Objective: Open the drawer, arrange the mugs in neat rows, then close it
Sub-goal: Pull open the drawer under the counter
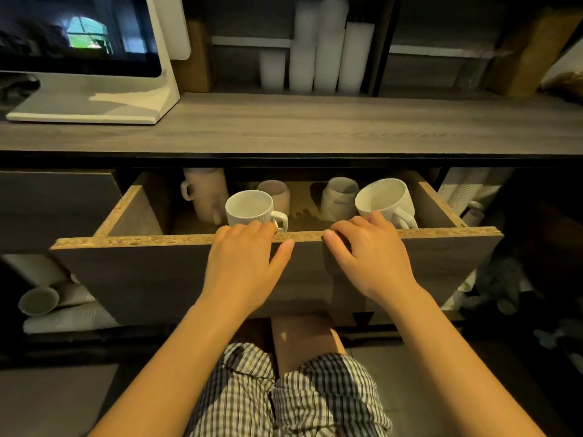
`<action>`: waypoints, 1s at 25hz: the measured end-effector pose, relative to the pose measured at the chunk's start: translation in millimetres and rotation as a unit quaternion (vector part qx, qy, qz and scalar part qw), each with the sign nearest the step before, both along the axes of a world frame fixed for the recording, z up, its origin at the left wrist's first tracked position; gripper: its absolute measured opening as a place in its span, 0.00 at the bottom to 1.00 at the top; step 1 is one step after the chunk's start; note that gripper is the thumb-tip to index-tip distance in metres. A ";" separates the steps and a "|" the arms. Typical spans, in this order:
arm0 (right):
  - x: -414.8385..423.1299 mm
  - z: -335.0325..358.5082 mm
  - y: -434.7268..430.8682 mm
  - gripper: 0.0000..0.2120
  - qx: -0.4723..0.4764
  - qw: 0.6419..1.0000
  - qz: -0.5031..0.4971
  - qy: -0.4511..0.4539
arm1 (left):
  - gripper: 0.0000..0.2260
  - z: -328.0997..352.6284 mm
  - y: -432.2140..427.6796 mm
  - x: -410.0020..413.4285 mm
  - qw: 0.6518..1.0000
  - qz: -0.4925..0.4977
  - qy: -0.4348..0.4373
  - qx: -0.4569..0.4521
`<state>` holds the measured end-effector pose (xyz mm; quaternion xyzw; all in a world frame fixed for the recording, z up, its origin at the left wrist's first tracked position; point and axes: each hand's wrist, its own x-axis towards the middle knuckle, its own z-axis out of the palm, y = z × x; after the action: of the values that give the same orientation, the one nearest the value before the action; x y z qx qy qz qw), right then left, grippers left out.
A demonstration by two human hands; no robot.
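The drawer [132, 272] stands partly pulled out under the counter. My left hand [244, 257] and my right hand [367, 250] both grip the top edge of its front panel, fingers hooked over the rim, thumbs on the outside. Inside, a ribbed white mug [249, 208] stands upright near the front, just behind my left hand. A wide white mug [385, 197] leans at the right. A tall ribbed cream mug [205, 190] stands at the back left, with a pinkish mug [277, 192] and a pale mug [339, 197] in the middle back.
A monitor on a white stand [94, 99] sits on the wooden counter [315, 127]. Stacks of white paper cups [318, 52] stand on the shelf behind. More cup stacks [53, 304] lie below left of the drawer. My knees in checked shorts [284, 395] are below the drawer.
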<state>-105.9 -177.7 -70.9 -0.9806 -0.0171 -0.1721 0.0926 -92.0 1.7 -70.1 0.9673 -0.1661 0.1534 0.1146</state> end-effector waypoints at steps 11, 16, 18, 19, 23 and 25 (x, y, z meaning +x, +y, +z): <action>-73.7 5.1 12.3 0.21 -0.007 0.999 -0.018 0.026 | 0.17 5.3 7.4 -74.6 1.000 -0.023 -0.017 0.002; -91.2 7.9 17.9 0.21 -0.015 0.999 -0.001 0.039 | 0.16 2.5 11.2 -92.2 0.999 -0.024 -0.027 -0.003; -89.1 10.8 17.9 0.21 -0.018 0.999 0.003 0.046 | 0.17 5.4 11.1 -91.4 0.999 -0.023 -0.024 -0.006; -87.4 12.1 16.9 0.21 -0.018 0.999 0.007 0.051 | 0.18 7.6 10.6 -90.6 1.000 -0.020 -0.018 -0.003; -75.5 22.8 12.8 0.20 -0.018 0.997 0.024 0.074 | 0.16 16.2 11.3 -78.5 1.000 -0.029 0.009 -0.002; -65.0 30.4 14.7 0.18 -0.017 0.996 0.038 0.081 | 0.15 24.9 12.7 -69.4 0.998 -0.051 0.038 0.003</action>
<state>-170.9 -163.0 -40.5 -0.9914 -0.0494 -0.0882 0.0836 -161.4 14.3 -45.2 0.9631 -0.2108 0.1105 0.1259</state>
